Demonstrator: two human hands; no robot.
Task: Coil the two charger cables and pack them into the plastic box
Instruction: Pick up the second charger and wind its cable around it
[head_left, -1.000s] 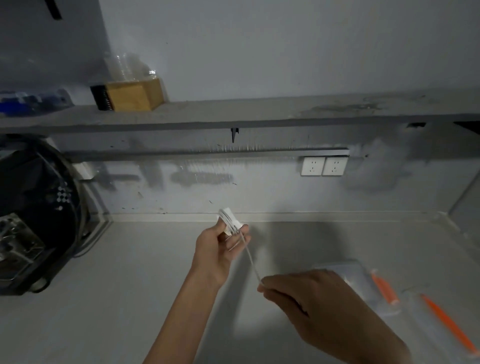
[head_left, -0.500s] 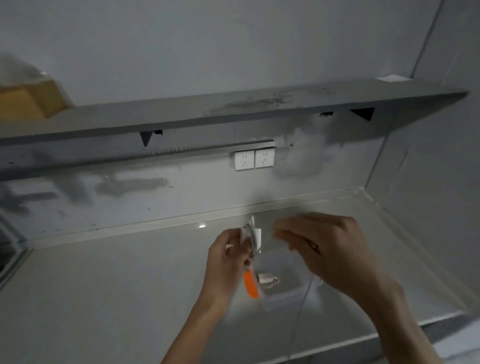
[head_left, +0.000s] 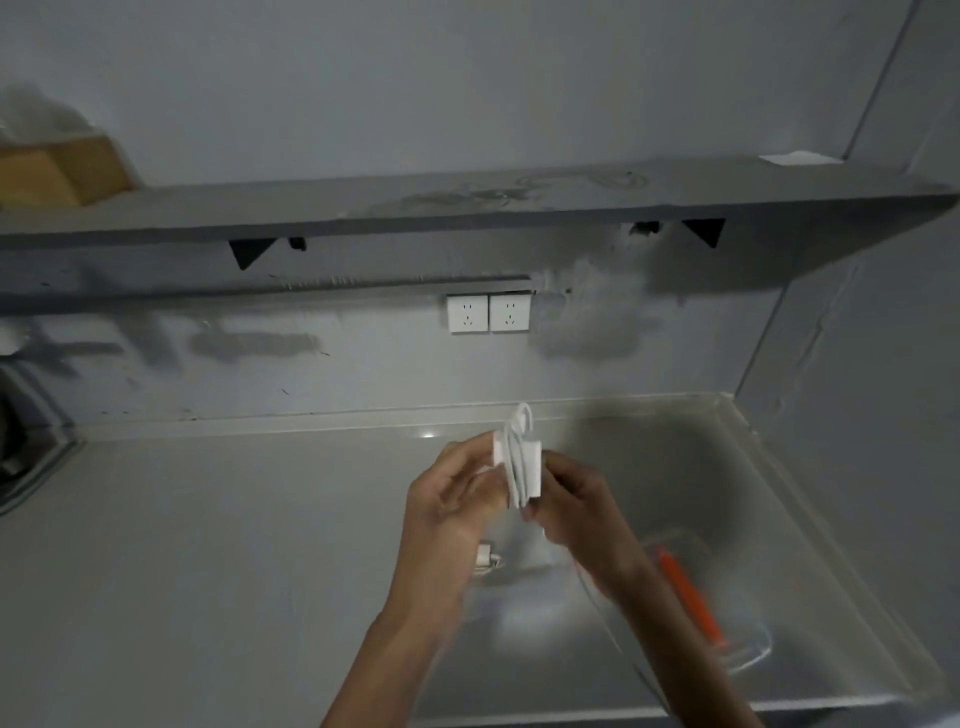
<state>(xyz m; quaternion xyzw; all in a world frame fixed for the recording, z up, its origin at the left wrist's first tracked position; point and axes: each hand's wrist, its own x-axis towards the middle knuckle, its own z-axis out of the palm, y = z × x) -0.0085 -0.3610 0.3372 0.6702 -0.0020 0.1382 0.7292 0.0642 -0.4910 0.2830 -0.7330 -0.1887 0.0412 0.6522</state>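
A white charger (head_left: 521, 464) with its cable wound round it is held up above the counter between both hands. My left hand (head_left: 451, 501) grips its left side. My right hand (head_left: 571, 501) pinches the right side and the wound cable. A loose strand of cable (head_left: 610, 626) trails down below my right wrist. A second white charger plug (head_left: 488, 560) lies under my hands, seemingly inside the clear plastic box, whose walls are blurred. A clear lid with an orange clip (head_left: 693, 597) lies to the right.
The grey counter (head_left: 208, 571) meets a wall with two white sockets (head_left: 488, 313). A grey shelf (head_left: 467, 202) runs above, with a cardboard box (head_left: 57, 166) at its left end. A dark appliance edge (head_left: 21, 441) sits at far left. The counter's front edge is near the frame bottom.
The view swung to the right. My right hand rose from the stretched cable up to the charger, and more cable is now wound round it.
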